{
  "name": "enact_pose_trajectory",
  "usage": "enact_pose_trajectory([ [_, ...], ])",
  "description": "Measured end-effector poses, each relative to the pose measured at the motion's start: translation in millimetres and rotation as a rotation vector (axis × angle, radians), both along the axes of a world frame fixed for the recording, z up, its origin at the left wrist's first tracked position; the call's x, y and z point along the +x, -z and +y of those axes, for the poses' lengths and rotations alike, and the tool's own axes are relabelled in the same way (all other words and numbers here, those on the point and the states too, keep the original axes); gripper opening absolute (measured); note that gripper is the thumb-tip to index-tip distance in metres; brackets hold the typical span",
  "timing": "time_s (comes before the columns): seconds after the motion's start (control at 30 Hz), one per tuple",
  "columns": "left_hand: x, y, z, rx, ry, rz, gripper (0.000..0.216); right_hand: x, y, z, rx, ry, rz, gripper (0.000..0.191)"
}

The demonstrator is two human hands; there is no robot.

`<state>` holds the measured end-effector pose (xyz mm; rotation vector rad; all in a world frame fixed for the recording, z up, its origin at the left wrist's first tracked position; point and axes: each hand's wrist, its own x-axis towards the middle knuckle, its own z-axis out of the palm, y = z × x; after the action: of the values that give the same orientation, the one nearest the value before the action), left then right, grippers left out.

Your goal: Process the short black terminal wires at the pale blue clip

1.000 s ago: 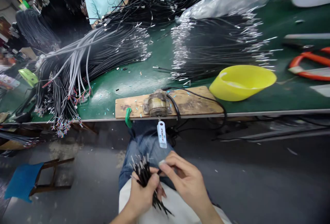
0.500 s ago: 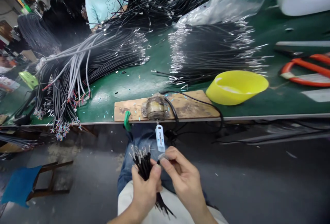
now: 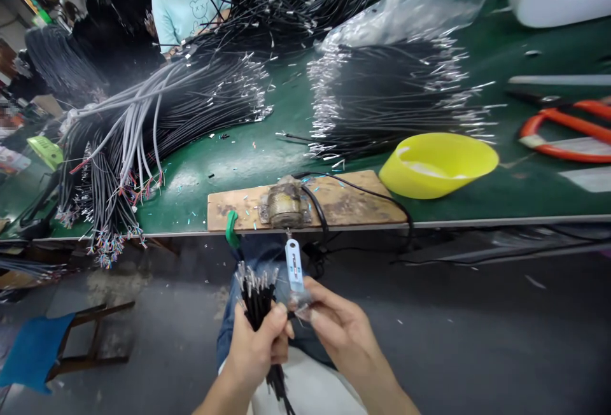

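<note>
My left hand (image 3: 255,348) is closed around a bundle of thin black wires (image 3: 255,294) with bare metal tips pointing up, held over my lap. My right hand (image 3: 337,326) is pinched just right of the bundle's top, fingertips against one black wire near a small clear piece. Right above my fingers hangs a white-and-blue tag (image 3: 294,265) from a small rusty metal device (image 3: 285,206) fixed on a wooden board (image 3: 363,202) at the bench's front edge.
The green bench (image 3: 248,160) carries big heaps of black and grey cables (image 3: 157,109), a stack of tinned wires (image 3: 391,97), a yellow bowl (image 3: 439,163) and orange-handled cutters (image 3: 563,132). A person in a light blue shirt (image 3: 188,4) sits across. A blue stool (image 3: 42,345) stands lower left.
Both hands have risen slightly with the bundle toward the hanging tag. The right fingers have shifted up to the bundle's top, just under the tag.
</note>
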<state>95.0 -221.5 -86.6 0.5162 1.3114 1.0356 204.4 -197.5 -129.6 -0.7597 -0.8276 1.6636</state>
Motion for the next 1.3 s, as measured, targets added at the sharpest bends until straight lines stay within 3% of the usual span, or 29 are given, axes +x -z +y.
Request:
enact_pose_trajectory([
  [0.2, 1.5, 1.9, 2.4, -0.035, -0.002, 0.032, 0.053, 6.0, -9.8, 3.4, 0.069, 0.030, -0.122, 0.024],
  [0.37, 22.0, 17.3, -12.7, 0.002, -0.291, 0.222, 0.051, -2.5, -18.7, 0.1, 0.065, 0.211, -0.253, 0.025],
  [0.43, 28.1, 24.3, -20.1, 0.071, -0.357, 0.298, 0.048, -5.9, -18.3, -2.1, 0.183, 0.377, -0.394, 0.024],
  [0.53, 27.8, 28.5, -24.3, 0.106, -0.404, 0.351, 0.044, -6.5, -17.6, -2.8, 0.509, 0.598, -0.643, 0.017],
  [0.6, 23.1, 25.3, -21.6, 0.098, -0.396, 0.357, 0.041, -3.8, -18.0, -1.7, 0.707, 0.604, -0.715, 0.015],
  [0.67, 18.0, 17.5, -16.0, 0.084, -0.377, 0.353, 0.039, -0.3, -18.9, -1.3, 0.800, 0.519, -0.716, 0.017],
  [0.87, 9.0, -6.4, -4.0, 0.110, -0.330, 0.431, 0.036, -0.3, -20.6, -9.9, 0.718, 0.409, -0.541, 0.018],
  [1.0, 4.1, -3.7, -8.9, 0.164, -0.256, 0.418, 0.027, -6.1, -19.5, -11.3, 0.413, 0.506, -0.404, 0.005],
  [1.07, 2.2, -0.2, -12.5, 0.183, -0.231, 0.402, 0.024, -6.1, -20.0, -8.1, 0.316, 0.409, -0.411, 0.008],
  [1.2, -4.6, 4.7, -15.1, 0.159, -0.108, 0.322, 0.030, 0.4, -24.7, -1.1, 0.354, 0.202, -0.511, 0.023],
  [1.3, -13.9, 4.7, -11.6, 0.126, 0.020, 0.246, 0.038, 5.1, -25.8, 0.6, 0.289, 0.045, -0.383, 0.036],
])
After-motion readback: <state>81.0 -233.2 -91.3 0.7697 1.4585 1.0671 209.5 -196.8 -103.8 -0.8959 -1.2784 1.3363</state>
